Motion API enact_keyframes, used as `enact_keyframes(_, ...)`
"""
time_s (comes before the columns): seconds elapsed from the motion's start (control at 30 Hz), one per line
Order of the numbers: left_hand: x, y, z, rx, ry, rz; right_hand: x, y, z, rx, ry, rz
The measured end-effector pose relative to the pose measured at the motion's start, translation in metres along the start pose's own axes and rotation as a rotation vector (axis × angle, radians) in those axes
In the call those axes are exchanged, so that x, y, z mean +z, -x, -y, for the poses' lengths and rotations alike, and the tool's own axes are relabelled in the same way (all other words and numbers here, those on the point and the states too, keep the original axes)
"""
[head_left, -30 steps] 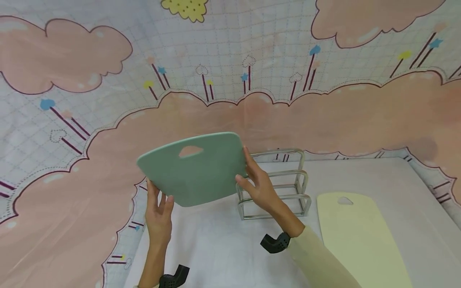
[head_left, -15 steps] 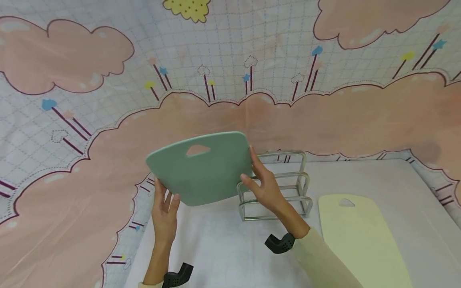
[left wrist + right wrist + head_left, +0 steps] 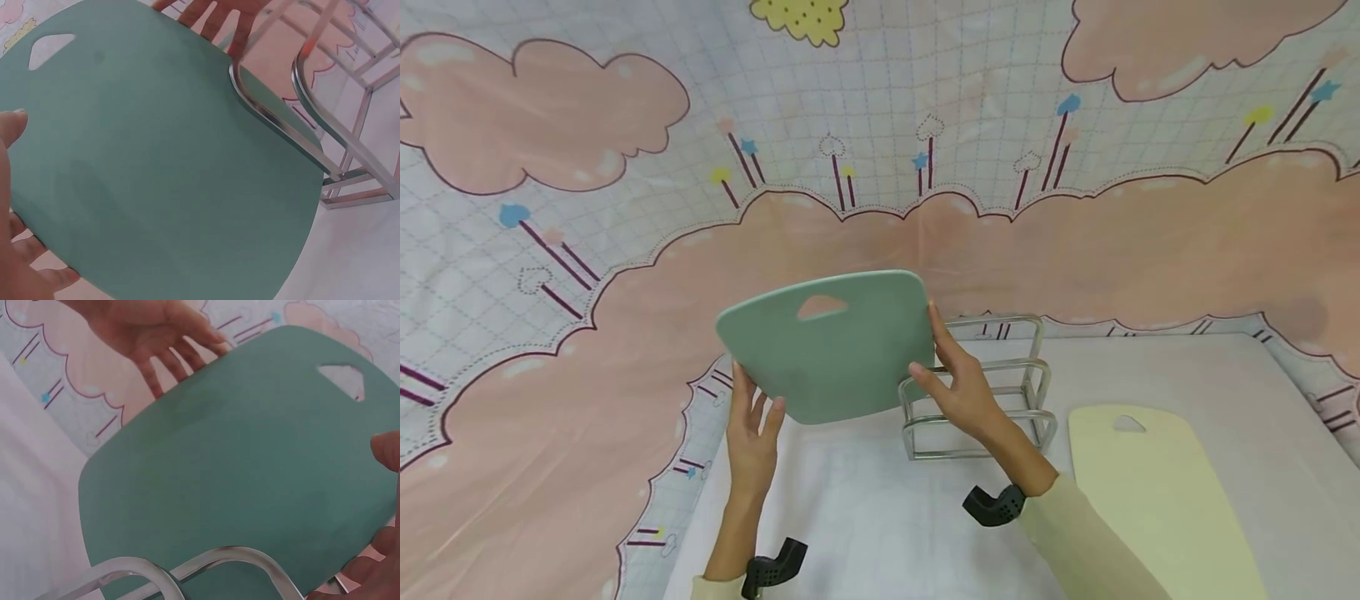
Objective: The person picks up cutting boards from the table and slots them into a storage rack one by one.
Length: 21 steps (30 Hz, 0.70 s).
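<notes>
A green cutting board (image 3: 842, 358) with a handle hole is held up, tilted, above the table. My left hand (image 3: 752, 442) holds its lower left edge, thumb on the near face and fingers at the edge. At the right end, my right hand (image 3: 961, 387) grips the board likewise between thumb and fingers. The board's right lower corner overlaps the metal wire rack (image 3: 951, 455) in the head view. Rounded bars of the rack (image 3: 281, 125) pass in front of the board in the left wrist view; whether they touch it I cannot tell.
A pale yellow cutting board (image 3: 1157, 500) lies flat on the white table (image 3: 865, 517), right of the rack. Behind the table hangs a cloth (image 3: 790, 242) printed with clouds. A black device (image 3: 995, 506) sits on each wrist.
Both hands and the green cutting board have shifted slightly right in the head view. The whole view has also drifted a little right. The grip on the board looks the same.
</notes>
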<state>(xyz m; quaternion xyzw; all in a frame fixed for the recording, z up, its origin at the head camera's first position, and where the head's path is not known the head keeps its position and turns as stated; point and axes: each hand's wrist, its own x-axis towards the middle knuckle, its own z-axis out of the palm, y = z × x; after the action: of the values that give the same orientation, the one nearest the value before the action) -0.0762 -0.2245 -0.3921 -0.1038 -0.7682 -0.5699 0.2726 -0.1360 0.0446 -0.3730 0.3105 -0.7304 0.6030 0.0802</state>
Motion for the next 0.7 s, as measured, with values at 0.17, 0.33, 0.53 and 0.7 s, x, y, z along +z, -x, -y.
enact_keyframes(0.17,0.002,-0.002,0.003,0.002,-0.012,0.000,-0.001,0.001,0.000,0.006,0.004,-0.014)
enact_keyframes(0.33,0.004,-0.003,0.005,0.003,0.016,0.005,-0.004,0.001,-0.001,0.020,0.010,-0.027)
enact_keyframes(0.53,0.009,-0.006,0.004,0.020,0.026,0.011,-0.010,0.001,-0.001,0.030,0.016,-0.031)
enact_keyframes(0.7,0.012,-0.008,0.001,0.028,0.005,0.021,-0.014,0.002,-0.002,0.054,0.029,-0.025)
